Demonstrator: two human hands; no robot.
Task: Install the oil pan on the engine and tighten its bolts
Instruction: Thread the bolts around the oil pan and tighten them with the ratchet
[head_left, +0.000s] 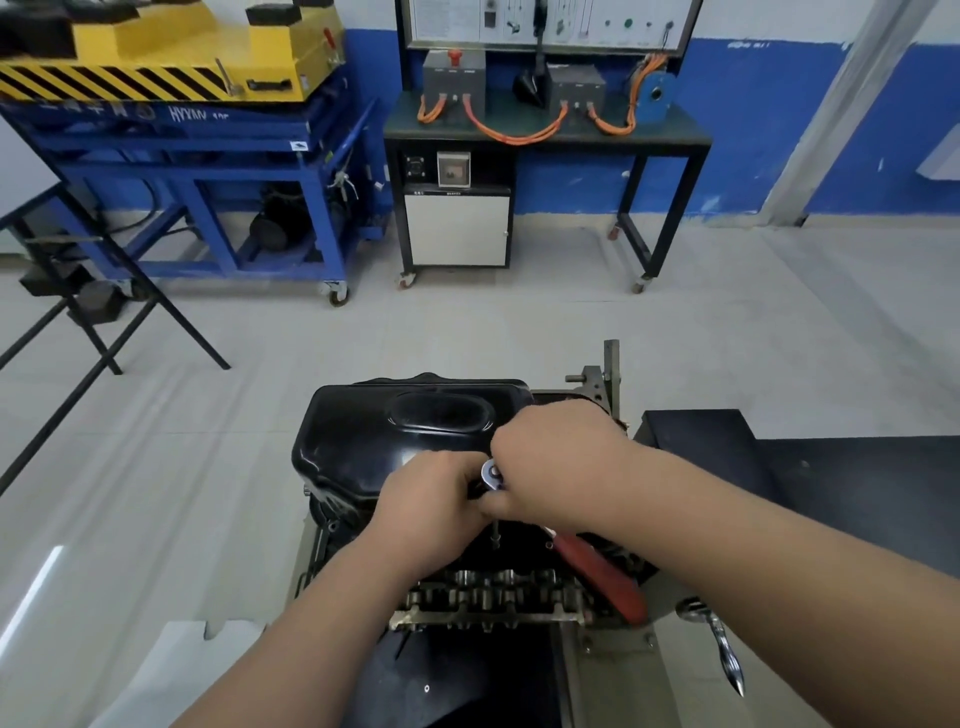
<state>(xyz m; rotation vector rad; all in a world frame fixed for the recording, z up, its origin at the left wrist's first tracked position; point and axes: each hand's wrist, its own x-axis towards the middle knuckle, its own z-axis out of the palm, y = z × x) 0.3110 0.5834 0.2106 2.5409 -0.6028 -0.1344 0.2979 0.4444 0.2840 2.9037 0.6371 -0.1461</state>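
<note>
Mostly the left hand (431, 501) and right hand (563, 462) hide the ratchet (492, 474).

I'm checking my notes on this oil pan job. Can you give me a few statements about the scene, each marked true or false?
1. The black oil pan sits on top of the engine. True.
2. The left hand and right hand meet at the head of the ratchet. True.
3. The ratchet's handle is blue. False: it is red.
4. The right hand lies flat on the oil pan, away from the tool. False: it holds the ratchet near its head.
</note>
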